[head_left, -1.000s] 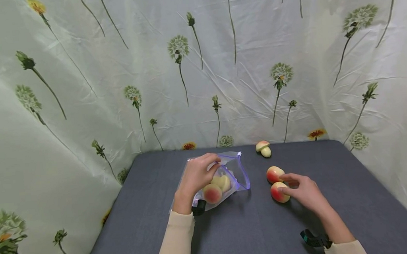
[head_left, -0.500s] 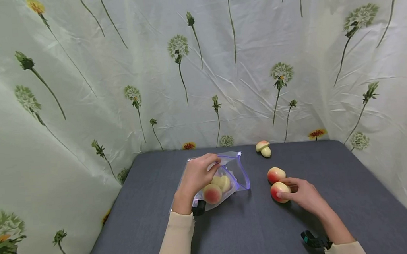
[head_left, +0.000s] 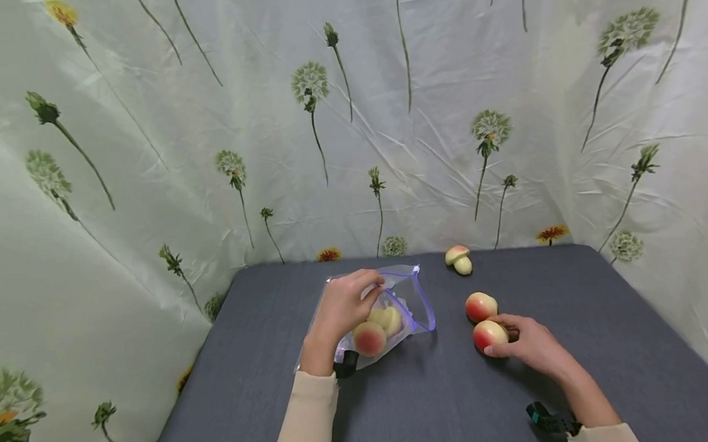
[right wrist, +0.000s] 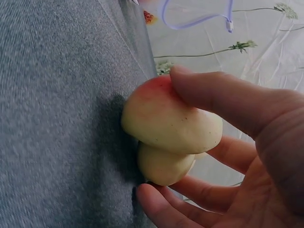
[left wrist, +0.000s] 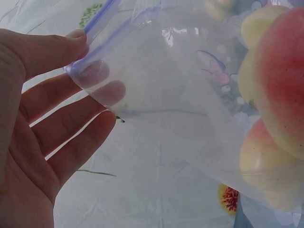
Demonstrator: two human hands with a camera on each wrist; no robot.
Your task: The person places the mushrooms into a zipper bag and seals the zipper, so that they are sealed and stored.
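Note:
My left hand (head_left: 346, 303) pinches the rim of a clear zip bag (left wrist: 161, 66) between thumb and fingers, and its purple-edged mouth gapes to the right. Inside the bag lie several toy mushrooms, one showing a round red-and-cream cap (head_left: 369, 339). On the right, my right hand (head_left: 534, 347) grips a red-and-cream toy mushroom (right wrist: 171, 123), thumb on the cap and fingers around its far side. The right wrist view shows this mushroom close against the dark tabletop; whether it touches cannot be told. Just behind it sits a second such mushroom (head_left: 481, 306).
Another toy mushroom (head_left: 458, 260) lies near the back edge of the dark grey table (head_left: 419, 410). A pale curtain (head_left: 347, 138) printed with dandelions hangs behind the table and along its sides.
My right thumb and fingers have closed around the nearer mushroom, which has shifted slightly right and toward me. The left hand and the bag stay in place.

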